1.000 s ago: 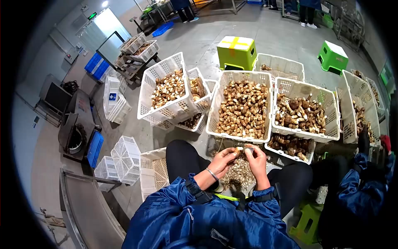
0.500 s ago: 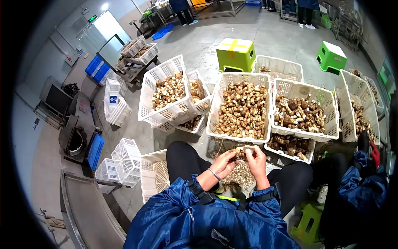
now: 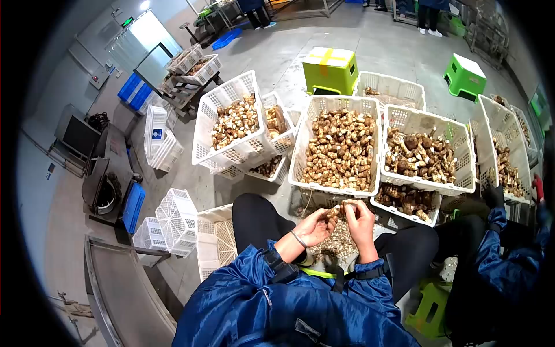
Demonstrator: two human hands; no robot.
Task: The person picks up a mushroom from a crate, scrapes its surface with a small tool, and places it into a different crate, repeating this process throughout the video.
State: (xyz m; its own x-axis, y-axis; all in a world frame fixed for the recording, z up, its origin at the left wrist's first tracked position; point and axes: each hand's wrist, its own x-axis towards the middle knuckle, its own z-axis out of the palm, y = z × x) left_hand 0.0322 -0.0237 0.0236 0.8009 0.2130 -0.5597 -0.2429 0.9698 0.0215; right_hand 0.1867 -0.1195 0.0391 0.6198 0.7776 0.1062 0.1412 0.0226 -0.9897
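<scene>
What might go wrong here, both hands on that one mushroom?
1. The left hand and right hand pinch the mushroom right above the trimmings pile; a slip could lose it among scraps.
2. The tilted crate, propped on lower crates, might slide and spill.

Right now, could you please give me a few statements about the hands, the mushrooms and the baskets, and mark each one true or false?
1. The left hand and right hand hold one mushroom between them. True.
2. The white basket straight ahead of the hands is empty. False: it is heaped with mushrooms.
3. A pile of trimmings lies below the hands, between the person's knees. True.
4. The stool beyond that basket is red. False: it is green, with yellow tape crossed on top.
</scene>
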